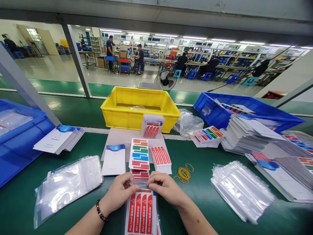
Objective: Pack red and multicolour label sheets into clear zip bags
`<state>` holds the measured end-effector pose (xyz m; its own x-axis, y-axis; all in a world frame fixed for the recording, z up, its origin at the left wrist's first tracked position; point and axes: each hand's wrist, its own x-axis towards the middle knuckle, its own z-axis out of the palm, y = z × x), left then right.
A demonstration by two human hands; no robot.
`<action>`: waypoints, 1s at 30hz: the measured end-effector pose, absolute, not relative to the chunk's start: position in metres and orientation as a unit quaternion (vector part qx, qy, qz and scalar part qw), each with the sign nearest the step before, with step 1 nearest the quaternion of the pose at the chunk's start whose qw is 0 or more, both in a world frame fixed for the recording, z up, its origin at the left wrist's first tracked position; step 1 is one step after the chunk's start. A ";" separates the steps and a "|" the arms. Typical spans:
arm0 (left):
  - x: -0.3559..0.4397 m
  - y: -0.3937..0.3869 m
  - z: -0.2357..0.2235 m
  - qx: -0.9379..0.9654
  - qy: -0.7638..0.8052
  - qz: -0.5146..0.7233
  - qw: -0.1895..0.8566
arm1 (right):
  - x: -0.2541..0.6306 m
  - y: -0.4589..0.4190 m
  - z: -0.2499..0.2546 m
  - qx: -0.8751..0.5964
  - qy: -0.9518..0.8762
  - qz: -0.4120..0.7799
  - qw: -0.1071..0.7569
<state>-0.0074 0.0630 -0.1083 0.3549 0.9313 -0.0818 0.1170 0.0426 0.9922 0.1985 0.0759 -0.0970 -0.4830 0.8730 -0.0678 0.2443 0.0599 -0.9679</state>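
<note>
The clear bag [141,206] is lying flat at the near edge of the green bench [193,209] in the head view, between the person's forearms, its lower end running out of the picture. A sheet of red labels [140,217], reading "Max Level" and "Min Level", is showing through it. The left hand [122,188] is pinching the bag's mouth between thumb and fingers, and the right hand [164,187] is pinching it from the other side; both grips are looking closed on the film. A beaded bracelet [100,210] is circling the left wrist.

Just beyond the fingers, a multicoloured label pile [140,153] is lying between a white booklet [113,161] and a red label pile [160,159]. Rubber bands [184,175] are lying near the right hand. Stacks of empty bags are resting on both sides, one left [69,186] and one right [242,191]. Farther back, a packed bundle [152,128] is standing against a yellow bin [123,118], and a blue bin [212,115] is sitting to its right. Beyond the bench, co-workers [110,49] are standing or sitting near other worktables.
</note>
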 end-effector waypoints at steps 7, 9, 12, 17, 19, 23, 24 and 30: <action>-0.013 0.066 -0.089 0.488 0.450 0.346 0.663 | 0.201 0.076 -0.104 -0.431 -0.622 0.574 0.313; -0.013 0.066 -0.088 0.485 0.457 0.328 0.669 | 0.201 0.076 -0.105 -0.439 -0.605 0.582 0.319; -0.012 0.066 -0.089 0.479 0.463 0.310 0.678 | 0.199 0.076 -0.104 -0.454 -0.599 0.581 0.313; -0.008 0.065 -0.093 0.469 0.470 0.325 0.673 | 0.192 0.075 -0.103 -0.466 -0.595 0.584 0.298; -0.006 0.064 -0.096 0.479 0.475 0.334 0.658 | 0.189 0.075 -0.104 -0.461 -0.609 0.567 0.307; -0.005 0.062 -0.098 0.494 0.473 0.344 0.643 | 0.184 0.075 -0.105 -0.464 -0.636 0.524 0.325; -0.005 0.062 -0.098 0.495 0.473 0.345 0.642 | 0.184 0.074 -0.104 -0.466 -0.639 0.517 0.327; -0.002 0.062 -0.098 0.504 0.482 0.343 0.630 | 0.181 0.075 -0.105 -0.476 -0.629 0.524 0.319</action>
